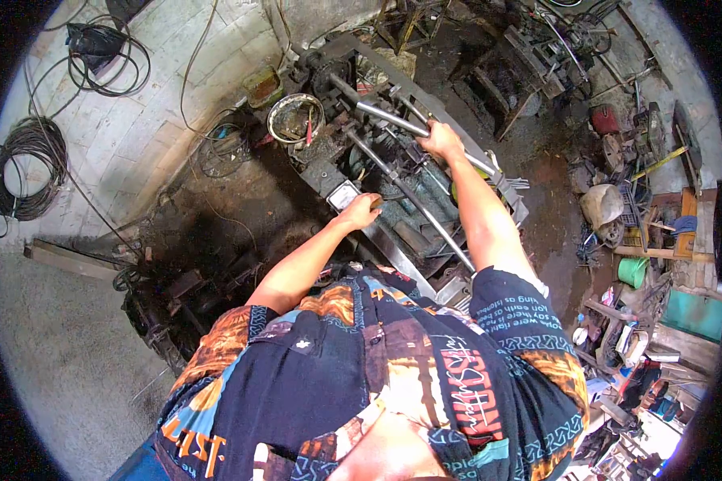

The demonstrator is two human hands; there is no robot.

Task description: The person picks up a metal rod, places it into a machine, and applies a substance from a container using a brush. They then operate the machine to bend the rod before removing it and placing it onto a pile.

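Note:
I stand over a grimy metal machine (341, 156) with several long steel rods. My right hand (440, 140) is closed around the upper steel rod (385, 116) that runs diagonally across the machine. My left hand (361, 212) rests on the machine's near edge, fingers curled on a small dark part, next to a small white-faced gauge (343, 195). A second long rod (425, 212) runs between my arms toward my body. My patterned shirt fills the lower view.
A round wire-rimmed bowl (295, 119) holding a red-handled tool sits left of the machine. Cable coils (26, 168) lie on the paved floor at left. Scrap, a green bucket (632, 271) and clutter crowd the right. A metal bar (68, 260) lies on the ground at left.

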